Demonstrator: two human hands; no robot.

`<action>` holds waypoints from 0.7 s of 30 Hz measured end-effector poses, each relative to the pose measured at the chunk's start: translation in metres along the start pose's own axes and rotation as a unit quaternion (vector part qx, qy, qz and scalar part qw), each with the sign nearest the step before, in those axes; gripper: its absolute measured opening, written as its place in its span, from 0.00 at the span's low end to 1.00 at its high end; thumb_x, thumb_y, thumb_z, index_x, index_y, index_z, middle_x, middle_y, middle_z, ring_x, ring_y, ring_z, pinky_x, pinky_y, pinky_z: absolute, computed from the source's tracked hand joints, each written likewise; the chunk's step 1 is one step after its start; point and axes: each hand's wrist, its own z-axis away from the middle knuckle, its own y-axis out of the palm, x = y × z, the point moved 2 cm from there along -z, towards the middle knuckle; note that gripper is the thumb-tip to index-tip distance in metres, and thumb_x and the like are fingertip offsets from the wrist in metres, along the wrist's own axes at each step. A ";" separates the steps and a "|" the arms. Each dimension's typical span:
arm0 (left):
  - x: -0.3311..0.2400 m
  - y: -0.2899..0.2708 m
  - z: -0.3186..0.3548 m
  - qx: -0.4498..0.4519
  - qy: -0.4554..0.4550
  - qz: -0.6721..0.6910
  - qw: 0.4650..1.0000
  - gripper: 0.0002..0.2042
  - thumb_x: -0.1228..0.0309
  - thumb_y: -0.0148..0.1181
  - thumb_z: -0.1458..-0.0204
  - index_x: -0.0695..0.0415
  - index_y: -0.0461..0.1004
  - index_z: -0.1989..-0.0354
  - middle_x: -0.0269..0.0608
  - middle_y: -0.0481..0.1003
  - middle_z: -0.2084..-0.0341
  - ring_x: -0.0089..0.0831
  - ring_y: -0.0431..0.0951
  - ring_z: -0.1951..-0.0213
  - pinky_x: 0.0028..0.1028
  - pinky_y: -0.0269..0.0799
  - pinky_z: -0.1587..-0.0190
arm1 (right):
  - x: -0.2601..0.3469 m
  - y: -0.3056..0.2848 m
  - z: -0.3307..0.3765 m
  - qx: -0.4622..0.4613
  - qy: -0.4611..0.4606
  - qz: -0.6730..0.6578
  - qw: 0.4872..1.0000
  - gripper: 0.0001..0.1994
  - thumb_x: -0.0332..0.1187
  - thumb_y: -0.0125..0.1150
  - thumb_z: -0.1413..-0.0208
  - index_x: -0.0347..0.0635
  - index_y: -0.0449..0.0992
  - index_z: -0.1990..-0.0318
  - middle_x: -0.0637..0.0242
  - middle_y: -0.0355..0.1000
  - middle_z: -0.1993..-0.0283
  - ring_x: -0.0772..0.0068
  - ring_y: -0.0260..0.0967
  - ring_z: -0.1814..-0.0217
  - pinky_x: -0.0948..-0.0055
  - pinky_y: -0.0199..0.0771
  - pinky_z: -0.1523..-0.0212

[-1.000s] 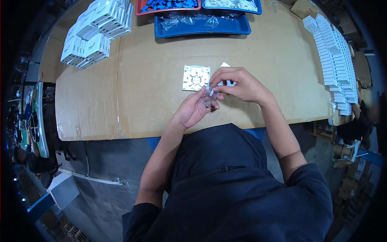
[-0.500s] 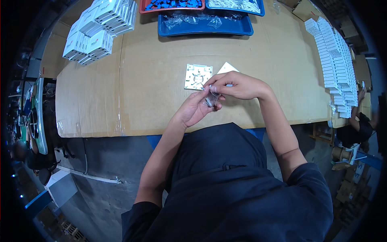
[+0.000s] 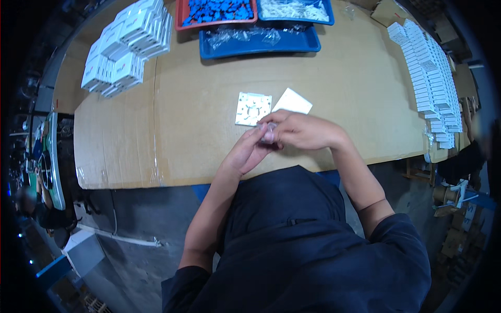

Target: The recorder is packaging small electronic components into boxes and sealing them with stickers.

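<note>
My left hand is closed, its thumb and fingers pinching a small clear plastic bag. From the other side my right hand grips the same bag, its fingertips meeting the left ones. Fingers cover much of the bag, so its contents cannot be made out. Just beyond my hands a white square plate with moulded inner parts lies face up on the table. To its right rests a flat white cover, turned at an angle and partly behind my right hand.
On the cardboard-covered table, a red tray holds blue pieces and a blue tray white ones. A nearer blue tray contains clear bags. White boxes are stacked far left, more white boxes at right.
The clear bag has become bunched up and more hidden between my fingers. My hands stay together, a little nearer the plate. The whole view has shifted slightly, showing more of the trays.
</note>
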 end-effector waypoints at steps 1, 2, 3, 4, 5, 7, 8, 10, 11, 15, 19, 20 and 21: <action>0.000 0.002 0.000 0.009 0.000 -0.005 1.000 0.22 0.54 0.51 0.28 0.64 0.74 0.45 0.43 0.77 0.53 0.34 0.77 0.51 0.37 0.74 0.43 | -0.005 0.005 0.001 0.002 0.005 0.006 1.000 0.22 0.44 0.54 0.26 0.27 0.79 0.49 0.48 0.77 0.45 0.54 0.76 0.45 0.64 0.74 0.40; -0.001 0.006 0.003 -0.001 0.002 -0.023 1.000 0.21 0.55 0.51 0.28 0.64 0.74 0.45 0.43 0.77 0.53 0.34 0.77 0.51 0.37 0.74 0.43 | -0.008 0.007 0.002 -0.007 -0.011 0.022 1.000 0.22 0.44 0.54 0.27 0.28 0.78 0.46 0.48 0.77 0.46 0.53 0.76 0.44 0.64 0.73 0.40; -0.002 0.011 0.004 -0.005 0.004 -0.042 0.999 0.21 0.55 0.51 0.28 0.64 0.74 0.45 0.43 0.77 0.53 0.33 0.77 0.51 0.37 0.74 0.43 | 0.000 0.003 0.004 -0.003 -0.014 0.024 1.000 0.22 0.44 0.53 0.26 0.29 0.80 0.48 0.47 0.77 0.43 0.51 0.74 0.41 0.62 0.72 0.38; 0.000 0.009 0.002 0.012 0.005 -0.030 0.999 0.22 0.55 0.51 0.28 0.65 0.74 0.45 0.43 0.77 0.53 0.33 0.78 0.51 0.36 0.74 0.44 | 0.001 0.000 0.008 -0.015 -0.021 0.039 0.999 0.22 0.45 0.53 0.26 0.30 0.81 0.49 0.47 0.76 0.41 0.50 0.73 0.39 0.62 0.72 0.38; 0.000 0.008 0.003 0.017 0.006 -0.035 0.999 0.22 0.55 0.51 0.28 0.65 0.74 0.45 0.43 0.77 0.53 0.33 0.78 0.51 0.36 0.74 0.44 | 0.000 -0.002 0.008 -0.022 -0.031 0.049 0.998 0.23 0.46 0.52 0.26 0.31 0.82 0.50 0.46 0.75 0.39 0.49 0.72 0.38 0.61 0.71 0.37; -0.001 0.004 0.003 0.027 -0.006 0.001 1.000 0.22 0.55 0.50 0.27 0.65 0.75 0.45 0.42 0.78 0.54 0.33 0.78 0.52 0.36 0.75 0.45 | -0.003 -0.002 0.008 -0.021 -0.023 0.060 0.998 0.22 0.45 0.53 0.27 0.32 0.83 0.55 0.48 0.74 0.36 0.50 0.70 0.35 0.61 0.69 0.35; -0.002 0.008 0.004 0.020 0.003 -0.013 1.000 0.22 0.54 0.51 0.28 0.65 0.76 0.46 0.42 0.79 0.55 0.34 0.79 0.53 0.35 0.75 0.46 | -0.001 -0.002 0.008 -0.016 -0.011 0.065 0.998 0.21 0.44 0.53 0.27 0.33 0.84 0.60 0.50 0.72 0.33 0.50 0.68 0.31 0.61 0.68 0.33; -0.004 0.016 0.003 0.001 0.000 -0.037 0.999 0.22 0.54 0.51 0.28 0.64 0.76 0.46 0.42 0.80 0.54 0.33 0.80 0.53 0.35 0.76 0.46 | 0.006 -0.002 0.006 0.007 0.002 0.051 0.999 0.20 0.43 0.53 0.27 0.34 0.84 0.56 0.50 0.72 0.33 0.50 0.69 0.32 0.61 0.68 0.33; -0.006 0.018 0.005 -0.024 0.000 -0.056 0.998 0.22 0.54 0.52 0.28 0.64 0.76 0.46 0.43 0.80 0.54 0.33 0.80 0.53 0.35 0.76 0.47 | 0.010 -0.002 0.004 0.037 0.015 0.034 0.999 0.20 0.43 0.53 0.28 0.34 0.85 0.52 0.50 0.72 0.33 0.50 0.69 0.32 0.61 0.68 0.33; 0.000 0.002 0.004 0.043 -0.013 0.010 0.999 0.25 0.53 0.49 0.27 0.65 0.71 0.38 0.45 0.80 0.54 0.33 0.81 0.57 0.34 0.77 0.48 | -0.001 -0.026 0.002 0.019 0.006 0.026 0.999 0.19 0.42 0.56 0.29 0.35 0.82 0.45 0.52 0.72 0.32 0.56 0.75 0.38 0.64 0.72 0.38; -0.003 0.001 0.003 0.070 -0.058 0.074 0.993 0.31 0.47 0.41 0.27 0.65 0.67 0.33 0.42 0.79 0.54 0.31 0.80 0.60 0.34 0.76 0.49 | -0.021 -0.090 -0.017 -0.143 0.066 0.020 0.987 0.14 0.36 0.59 0.30 0.34 0.83 0.49 0.61 0.82 0.48 0.70 0.78 0.50 0.68 0.76 0.45; -0.003 0.001 0.004 0.066 -0.057 0.069 0.994 0.33 0.46 0.39 0.26 0.66 0.67 0.32 0.41 0.78 0.54 0.31 0.78 0.60 0.35 0.75 0.48 | -0.033 -0.112 -0.027 -0.202 0.043 0.043 0.977 0.13 0.34 0.60 0.31 0.35 0.84 0.51 0.63 0.83 0.53 0.72 0.78 0.52 0.69 0.77 0.48; -0.004 0.002 0.003 0.068 -0.055 0.064 0.994 0.33 0.46 0.39 0.26 0.66 0.67 0.32 0.41 0.78 0.54 0.31 0.78 0.60 0.35 0.75 0.48 | -0.050 -0.135 -0.039 -0.261 0.021 0.064 0.963 0.11 0.33 0.61 0.32 0.35 0.84 0.53 0.65 0.83 0.58 0.73 0.78 0.55 0.70 0.77 0.51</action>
